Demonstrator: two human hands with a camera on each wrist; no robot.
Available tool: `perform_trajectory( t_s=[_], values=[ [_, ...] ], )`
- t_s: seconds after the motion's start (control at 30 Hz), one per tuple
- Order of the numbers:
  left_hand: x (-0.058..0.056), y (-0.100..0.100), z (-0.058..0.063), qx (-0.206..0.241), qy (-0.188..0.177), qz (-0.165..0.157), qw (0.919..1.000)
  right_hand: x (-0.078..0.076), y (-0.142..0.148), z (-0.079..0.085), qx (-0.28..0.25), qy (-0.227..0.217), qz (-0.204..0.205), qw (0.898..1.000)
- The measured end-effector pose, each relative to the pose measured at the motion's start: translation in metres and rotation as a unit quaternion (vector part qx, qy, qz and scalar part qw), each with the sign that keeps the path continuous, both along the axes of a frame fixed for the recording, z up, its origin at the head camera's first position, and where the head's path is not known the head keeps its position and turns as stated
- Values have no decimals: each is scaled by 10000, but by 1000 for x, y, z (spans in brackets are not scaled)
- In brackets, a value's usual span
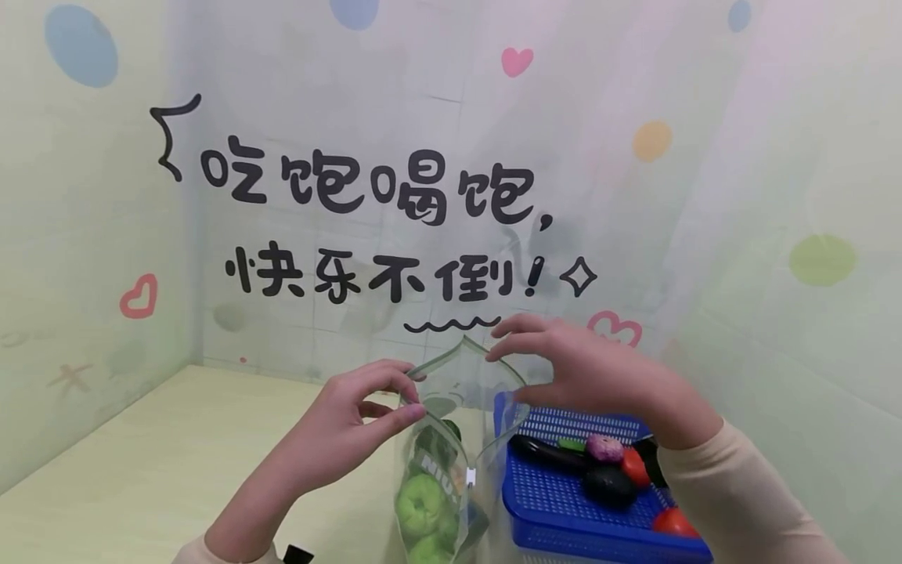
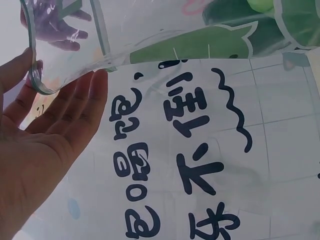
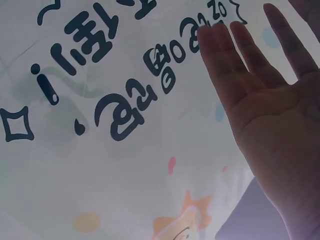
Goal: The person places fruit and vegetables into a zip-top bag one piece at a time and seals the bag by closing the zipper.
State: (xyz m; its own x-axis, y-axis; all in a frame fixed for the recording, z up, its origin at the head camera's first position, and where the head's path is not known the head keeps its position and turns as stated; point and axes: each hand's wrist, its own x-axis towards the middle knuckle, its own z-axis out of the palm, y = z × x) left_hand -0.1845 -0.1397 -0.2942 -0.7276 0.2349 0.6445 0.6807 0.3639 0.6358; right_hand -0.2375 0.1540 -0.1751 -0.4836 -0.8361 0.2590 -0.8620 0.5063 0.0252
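Note:
A clear zip bag point(image 1: 440, 439) with a white slider point(image 1: 470, 475) stands upright, its mouth spread wide. Light green round fruits like green apples point(image 1: 421, 505) lie inside, below a darker green item. My left hand point(image 1: 345, 423) pinches the bag's left rim between thumb and fingers; the left wrist view shows this hand point(image 2: 55, 135) at the clear bag edge. At the rim's right side hovers my right hand point(image 1: 592, 368), its fingers spread and slightly bent. In the right wrist view that hand point(image 3: 270, 105) holds nothing.
Right of the bag, a blue plastic basket point(image 1: 550, 529) holds a long eggplant point(image 1: 546, 452), a dark oval item point(image 1: 609, 486), a purple piece point(image 1: 604, 448) and red tomato-like items point(image 1: 675, 521). Pale table surface point(image 1: 232, 439) extends to the left. A printed wall point(image 1: 395, 78) stands behind.

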Motion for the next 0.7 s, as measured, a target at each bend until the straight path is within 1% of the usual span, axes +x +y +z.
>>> perform_trajectory(
  t_s=[0.1, 0.17, 0.27, 0.37, 0.47, 0.57, 0.63, 0.7],
  values=[
    [0, -1, -1, -22, 15, 43, 10000, -12, 7, -1, -298, 171, -137, 9993],
    [0, -1, -1, -30, 5, 54, 10000, -22, 14, -2, -419, 195, -298, 9985],
    [1, -1, -1, -30, -14, 49, 10000, -38, 26, -5, -423, 115, -716, 9965],
    [1, -1, -1, -25, -2, 30, 10000, -57, 40, -12, -313, -120, -1190, 9923],
    [0, -1, -1, -27, 38, 8, 10000, -79, 55, -26, -199, -543, -1670, 9843],
    [0, -1, -2, -40, 84, 8, 10000, -101, 71, -45, -101, -955, -2082, 9734],
    [0, -2, -2, -44, 82, 7, 10000, -113, 80, -59, 3, -1181, -2308, 9658],
    [-1, -1, -2, -47, 65, 6, 10000, -121, 88, -71, 142, -1325, -2486, 9594]
  ],
)
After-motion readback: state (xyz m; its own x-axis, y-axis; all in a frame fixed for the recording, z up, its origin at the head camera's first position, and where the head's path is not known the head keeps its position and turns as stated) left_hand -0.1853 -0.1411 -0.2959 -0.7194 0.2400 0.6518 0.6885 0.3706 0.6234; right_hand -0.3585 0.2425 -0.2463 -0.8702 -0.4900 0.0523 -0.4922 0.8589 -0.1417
